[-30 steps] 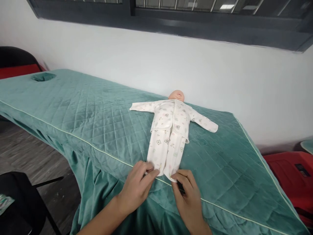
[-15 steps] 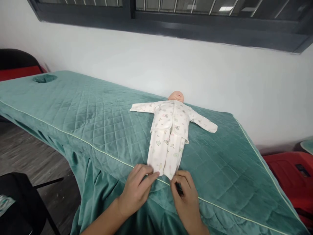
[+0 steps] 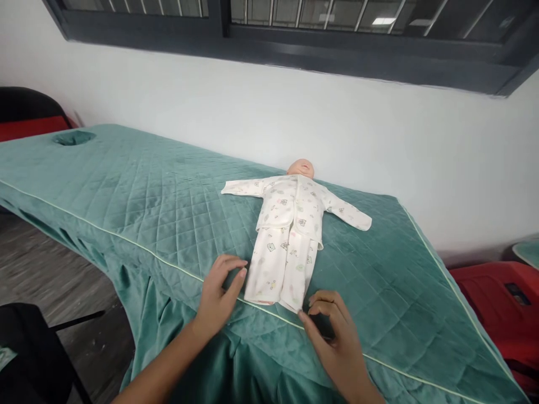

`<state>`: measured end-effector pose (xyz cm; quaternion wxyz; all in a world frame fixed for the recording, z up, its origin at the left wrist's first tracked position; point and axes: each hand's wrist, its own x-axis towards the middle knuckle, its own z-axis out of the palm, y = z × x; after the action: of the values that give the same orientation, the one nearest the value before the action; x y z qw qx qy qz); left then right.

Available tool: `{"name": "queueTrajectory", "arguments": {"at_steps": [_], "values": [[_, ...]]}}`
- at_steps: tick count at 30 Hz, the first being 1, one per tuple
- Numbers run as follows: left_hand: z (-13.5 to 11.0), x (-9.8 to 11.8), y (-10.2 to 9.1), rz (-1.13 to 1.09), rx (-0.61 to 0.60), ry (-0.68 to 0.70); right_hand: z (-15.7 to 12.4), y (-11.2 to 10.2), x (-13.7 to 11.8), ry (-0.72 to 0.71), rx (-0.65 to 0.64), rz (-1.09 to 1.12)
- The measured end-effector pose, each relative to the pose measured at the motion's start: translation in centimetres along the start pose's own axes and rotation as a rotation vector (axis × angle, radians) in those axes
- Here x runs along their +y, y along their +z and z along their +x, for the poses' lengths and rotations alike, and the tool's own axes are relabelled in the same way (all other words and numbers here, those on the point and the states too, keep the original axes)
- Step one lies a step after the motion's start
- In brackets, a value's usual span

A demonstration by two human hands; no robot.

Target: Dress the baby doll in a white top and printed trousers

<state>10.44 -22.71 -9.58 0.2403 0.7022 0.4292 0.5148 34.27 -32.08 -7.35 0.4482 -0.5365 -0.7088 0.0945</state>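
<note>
A baby doll (image 3: 301,168) lies on its back on the green quilted bed cover, its head toward the wall. It wears a white patterned jacket (image 3: 290,205) with both sleeves spread wide, and matching trousers (image 3: 269,266) whose leg ends reach the bed's near edge. My left hand (image 3: 221,289) is beside the left trouser leg, thumb and fingers apart, holding nothing. Close to the other leg's hem is my right hand (image 3: 332,331), fingers curved and apart from the thumb; its thumb tip is at or almost touching the cloth.
The green bed cover (image 3: 168,191) has a round hole (image 3: 73,138) at its far left end and hangs in folds at the front. A white wall (image 3: 202,101) and dark window frame (image 3: 337,59) rise behind. Red chair (image 3: 497,303) at right; black chair (image 3: 33,353) at lower left.
Both hands have let go of the trouser hems and moved apart, the left one leftward and up, the right one rightward. The trouser legs now lie wider at the bottom.
</note>
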Motion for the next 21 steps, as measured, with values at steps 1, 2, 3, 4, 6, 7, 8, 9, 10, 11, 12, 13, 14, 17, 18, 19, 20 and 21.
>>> {"name": "queueTrajectory", "arguments": {"at_steps": [1,2,3,4,6,7,8,9,10,11,12,13,14,17,18,19,20,21], "values": [[0.6,-0.4,0.1,-0.014,0.008,-0.045,0.4,-0.2,0.2,0.002,0.026,-0.01],[1.1,-0.8,0.2,-0.029,0.011,-0.089,0.9,-0.4,0.3,0.008,0.054,-0.023],[1.7,-1.1,0.4,-0.043,0.007,-0.126,1.4,-0.5,0.4,0.017,0.081,-0.038],[2.1,-1.4,0.5,-0.056,0.0,-0.154,2.0,-0.6,0.5,0.026,0.104,-0.052],[3.0,-1.9,0.7,-0.07,-0.011,-0.175,3.3,-0.6,0.4,0.039,0.139,-0.075],[3.4,-2.1,0.8,-0.069,-0.016,-0.172,4.0,-0.6,0.4,0.04,0.149,-0.086],[3.8,-2.2,0.9,-0.062,-0.021,-0.165,4.7,-0.5,0.4,0.037,0.153,-0.098],[4.1,-2.4,1.0,-0.05,-0.028,-0.155,5.4,-0.3,0.3,0.032,0.153,-0.114],[4.4,-2.5,1.1,-0.035,-0.037,-0.144,6.2,-0.2,0.4,0.027,0.152,-0.135],[4.7,-2.7,1.1,-0.016,-0.052,-0.13,6.9,0.0,0.4,0.022,0.154,-0.157],[5.0,-2.8,1.2,0.004,-0.07,-0.114,7.6,0.2,0.5,0.015,0.158,-0.18],[5.3,-2.9,1.3,0.024,-0.087,-0.097,8.2,0.4,0.7,0.006,0.164,-0.205],[5.7,-3.1,1.4,0.047,-0.103,-0.078,8.9,0.6,0.8,-0.005,0.171,-0.234],[6.9,-3.4,2.0,0.136,-0.137,-0.005,10.6,1.2,1.4,-0.034,0.155,-0.355],[7.4,-3.5,2.3,0.165,-0.145,0.024,11.1,1.4,1.6,-0.035,0.141,-0.4],[7.9,-3.5,2.6,0.187,-0.153,0.056,11.6,1.5,1.8,-0.032,0.132,-0.44],[8.4,-3.6,2.9,0.204,-0.161,0.089,12.0,1.7,2.0,-0.029,0.126,-0.474],[8.9,-3.7,3.2,0.217,-0.165,0.119,12.3,1.8,2.1,-0.029,0.124,-0.502]]}}
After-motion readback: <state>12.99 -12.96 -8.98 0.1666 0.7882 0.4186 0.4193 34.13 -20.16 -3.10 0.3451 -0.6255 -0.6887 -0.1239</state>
